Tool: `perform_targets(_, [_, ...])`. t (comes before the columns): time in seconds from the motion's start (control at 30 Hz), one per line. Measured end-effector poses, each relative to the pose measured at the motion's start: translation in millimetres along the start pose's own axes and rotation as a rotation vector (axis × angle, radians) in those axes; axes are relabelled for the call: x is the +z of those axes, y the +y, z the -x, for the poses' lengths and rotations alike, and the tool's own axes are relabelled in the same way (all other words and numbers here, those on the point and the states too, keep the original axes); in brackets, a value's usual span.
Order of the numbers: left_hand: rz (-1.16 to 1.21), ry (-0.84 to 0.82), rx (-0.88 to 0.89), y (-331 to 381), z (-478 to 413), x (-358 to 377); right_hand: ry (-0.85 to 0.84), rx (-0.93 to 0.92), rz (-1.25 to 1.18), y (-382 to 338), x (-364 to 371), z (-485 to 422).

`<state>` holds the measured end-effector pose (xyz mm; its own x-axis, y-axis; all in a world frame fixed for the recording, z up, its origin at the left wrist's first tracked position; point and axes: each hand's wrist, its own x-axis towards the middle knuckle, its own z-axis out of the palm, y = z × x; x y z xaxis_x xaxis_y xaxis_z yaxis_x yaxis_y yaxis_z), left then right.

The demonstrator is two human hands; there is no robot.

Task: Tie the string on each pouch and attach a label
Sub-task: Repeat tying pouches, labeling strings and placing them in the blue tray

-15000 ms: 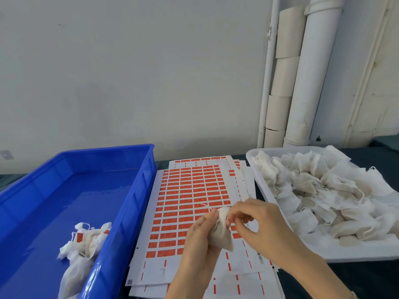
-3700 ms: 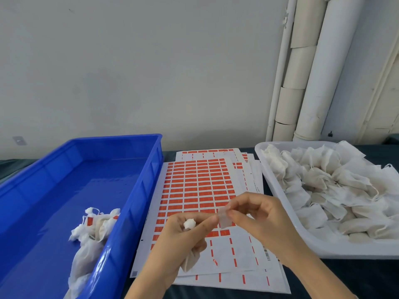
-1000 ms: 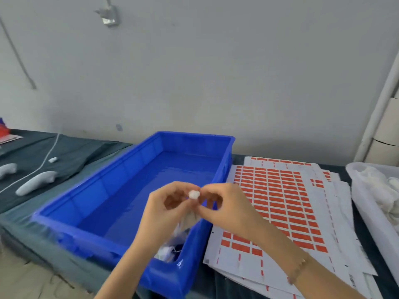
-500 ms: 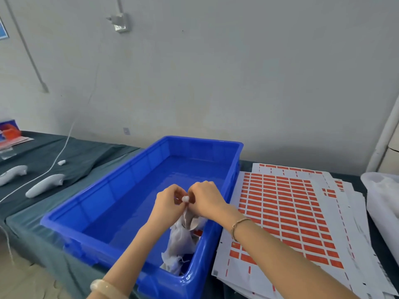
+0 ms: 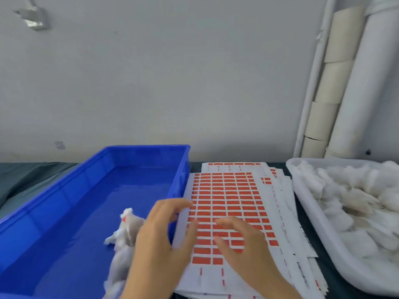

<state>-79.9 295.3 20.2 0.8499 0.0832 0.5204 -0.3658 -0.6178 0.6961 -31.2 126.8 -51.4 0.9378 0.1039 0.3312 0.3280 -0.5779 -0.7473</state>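
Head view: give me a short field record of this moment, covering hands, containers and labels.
left hand: open, empty grip, over the blue bin's right wall and the sheets' edge
right hand: open, empty grip, above the label sheets
blue bin: left; few tagged pouches at near end
label sheets: stacked, centre, orange labels
white tray: right; heaped with loose pouches

Grey wall (image 5: 172,72); white pipes (image 5: 356,93) at right; metal bracket (image 5: 32,18) top left; dark cloth (image 5: 26,175) under trays.
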Motion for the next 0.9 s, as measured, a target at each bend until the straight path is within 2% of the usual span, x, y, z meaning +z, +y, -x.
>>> perform_targets(0.07, [0.083, -0.143, 0.021, 13.3, 11.1, 31.3, -0.048, 0.103, 0.088, 33.8, -37.4, 16.8])
perform_targets(0.17, [0.025, -0.465, -0.044, 14.4, 18.0, 86.1, -0.325, 0.188, 0.333, 75.2, -87.1, 36.4])
perform_targets(0.23, [-0.051, -0.615, -0.089, 2.5, 22.0, 121.9, -0.453, 0.202, 0.417, 93.0, -107.2, 44.2])
perform_targets(0.33, [-0.127, -0.753, -0.099, -22.4, 29.3, 164.8, -0.452, 0.196, 0.412, 107.6, -113.6, 53.6])
perform_targets(0.47, [-0.273, -0.860, -0.076, -40.0, 32.8, 193.2, -0.350, 0.134, 0.452, 113.2, -106.5, 62.6])
perform_targets(0.63, [-0.376, -0.848, -0.029, -45.8, 38.4, 208.4, -0.178, 0.029, 0.348, 87.7, -111.3, 76.1])
perform_targets(0.73, [-0.357, -0.844, -0.006, -49.8, 39.2, 208.3, 0.101, -0.178, 0.233, 59.5, -145.7, 75.4])
perform_targets(0.8, [-0.325, -0.786, 0.004, -44.4, 39.1, 207.0, 0.269, -0.269, 0.266, 49.3, -178.0, 67.8])
perform_targets(0.9, [-0.229, -0.677, 0.011, -16.7, 31.3, 207.7, 0.347, -0.128, 0.278, 52.6, -224.7, 49.2])
